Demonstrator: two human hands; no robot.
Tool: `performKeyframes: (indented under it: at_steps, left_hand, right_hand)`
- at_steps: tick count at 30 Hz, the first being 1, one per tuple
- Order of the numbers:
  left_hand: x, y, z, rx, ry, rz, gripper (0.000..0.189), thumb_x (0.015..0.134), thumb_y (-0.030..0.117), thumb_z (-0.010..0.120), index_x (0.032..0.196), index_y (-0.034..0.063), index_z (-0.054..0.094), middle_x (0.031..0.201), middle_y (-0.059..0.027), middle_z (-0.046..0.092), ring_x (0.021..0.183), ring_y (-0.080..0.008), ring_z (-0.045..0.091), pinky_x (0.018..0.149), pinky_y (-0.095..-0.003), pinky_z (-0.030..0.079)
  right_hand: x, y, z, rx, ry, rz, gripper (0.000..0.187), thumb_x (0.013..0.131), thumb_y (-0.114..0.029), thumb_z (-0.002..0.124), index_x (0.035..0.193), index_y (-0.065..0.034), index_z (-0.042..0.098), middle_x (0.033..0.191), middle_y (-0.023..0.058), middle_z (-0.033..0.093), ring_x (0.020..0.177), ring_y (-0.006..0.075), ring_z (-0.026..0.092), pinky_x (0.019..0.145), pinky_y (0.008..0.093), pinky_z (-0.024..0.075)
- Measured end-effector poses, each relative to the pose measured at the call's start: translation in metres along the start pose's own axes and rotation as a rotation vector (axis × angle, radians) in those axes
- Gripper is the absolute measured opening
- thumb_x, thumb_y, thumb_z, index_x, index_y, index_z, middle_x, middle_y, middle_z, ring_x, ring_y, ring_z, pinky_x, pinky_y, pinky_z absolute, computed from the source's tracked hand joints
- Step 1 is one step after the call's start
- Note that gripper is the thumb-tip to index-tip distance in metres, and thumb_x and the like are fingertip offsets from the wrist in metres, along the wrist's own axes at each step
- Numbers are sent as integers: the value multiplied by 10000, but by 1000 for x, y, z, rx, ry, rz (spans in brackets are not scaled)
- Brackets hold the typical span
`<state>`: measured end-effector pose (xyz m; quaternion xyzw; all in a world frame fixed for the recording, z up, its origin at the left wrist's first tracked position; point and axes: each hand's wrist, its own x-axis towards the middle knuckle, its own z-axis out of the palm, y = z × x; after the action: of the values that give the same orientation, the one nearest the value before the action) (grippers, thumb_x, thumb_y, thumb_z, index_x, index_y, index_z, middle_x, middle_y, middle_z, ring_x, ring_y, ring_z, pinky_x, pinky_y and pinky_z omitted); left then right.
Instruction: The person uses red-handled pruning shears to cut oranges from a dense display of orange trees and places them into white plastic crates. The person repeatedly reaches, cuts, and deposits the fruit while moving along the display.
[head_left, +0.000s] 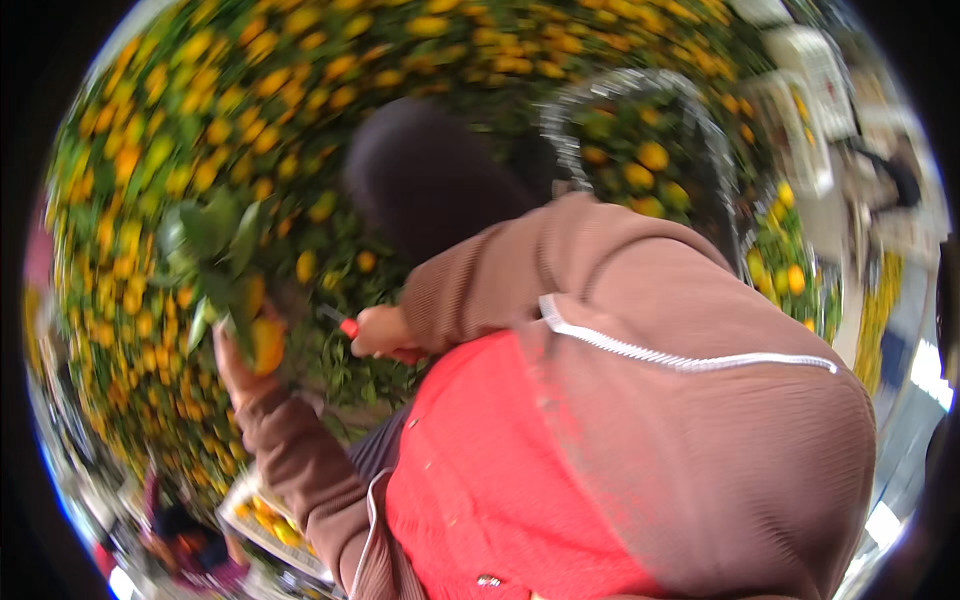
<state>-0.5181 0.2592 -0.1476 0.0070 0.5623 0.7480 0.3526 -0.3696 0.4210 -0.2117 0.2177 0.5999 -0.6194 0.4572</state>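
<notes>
My left hand (241, 369) holds an orange citrus fruit (268, 345) with a leafy green sprig (217, 232) that rises above the fingers and hides part of them. To its right, my right hand (382, 331) is closed around a small cutting tool (349, 328) with red handles, probably snips. The thin metal tip points toward the left hand, apart from the fruit. Blur hides whether the blades are parted. Leafy stems and a few orange fruits lie below and beyond both hands.
A wide heap of leafy citrus fruits (135, 247) spreads across the left and far side. My dark-trousered knee (420, 172) juts into it. Beside me is a container with a plastic-wrapped rim (555, 124). Pale crates (817, 82) stand far right. Another person (187, 540) is near a fruit crate (247, 491).
</notes>
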Motion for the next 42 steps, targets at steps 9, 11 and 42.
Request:
performKeyframes:
  at_steps: [9, 11, 42]
  left_hand:
    - [-15, 45, 312, 250, -531, -184, 394, 922, 183, 591, 1251, -20, 512, 1138, -164, 607, 1005, -217, 627, 849, -330, 521]
    - [-37, 15, 342, 430, -858, 324, 495, 901, 166, 652, 1314, -43, 476, 1219, -138, 587, 1065, -217, 613, 900, -294, 495]
    - [85, -240, -97, 1656, 40, -294, 697, 738, 233, 768, 1347, 153, 440, 1217, -157, 525, 1101, -364, 554, 871, -428, 516]
  right_hand:
    - [-57, -5, -19, -90, 141, -162, 263, 824, -203, 541, 988, -28, 650, 1018, 153, 658, 900, 211, 630, 791, 370, 480]
    - [-48, 13, -21, 61, 169, -241, 254, 825, -194, 542, 995, -32, 640, 1004, 144, 653, 886, 210, 627, 785, 367, 480]
    - [-17, -17, -29, 703, 118, 100, 548, 918, -111, 499, 1427, -51, 304, 1255, 152, 519, 1094, 205, 557, 948, 349, 455]
